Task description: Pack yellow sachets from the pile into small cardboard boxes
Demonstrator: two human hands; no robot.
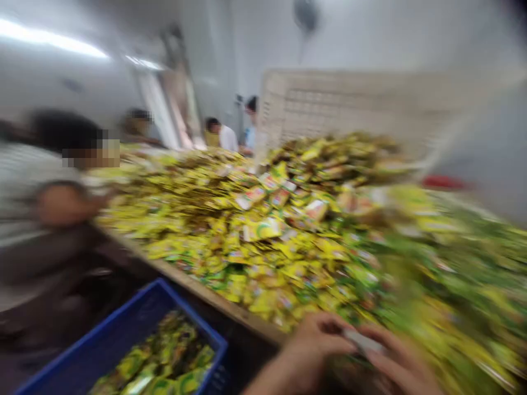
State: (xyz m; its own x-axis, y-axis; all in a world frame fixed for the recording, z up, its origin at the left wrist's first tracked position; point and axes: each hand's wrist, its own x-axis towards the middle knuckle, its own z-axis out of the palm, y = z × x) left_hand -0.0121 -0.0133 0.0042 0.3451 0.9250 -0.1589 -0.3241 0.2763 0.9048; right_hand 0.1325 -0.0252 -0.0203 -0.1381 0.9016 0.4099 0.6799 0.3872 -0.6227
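At the lower edge of the view, my left hand (pixel 315 343) pinches a small pale packet (pixel 364 344) between thumb and fingers. My right hand (pixel 401 359) closes on the packet's other side, its outer part smeared by motion. The packet's printing cannot be made out. Right beyond both hands spreads a large heap of yellow and green printed packets (pixel 263 269), piled over the table.
A blue crate (pixel 164 291) with similar packets stands below the table edge (pixel 206 296) at lower left. A tilted pale crate (pixel 272 109) rises behind the heap. One person (pixel 24 186) is at the left; several others are farther back.
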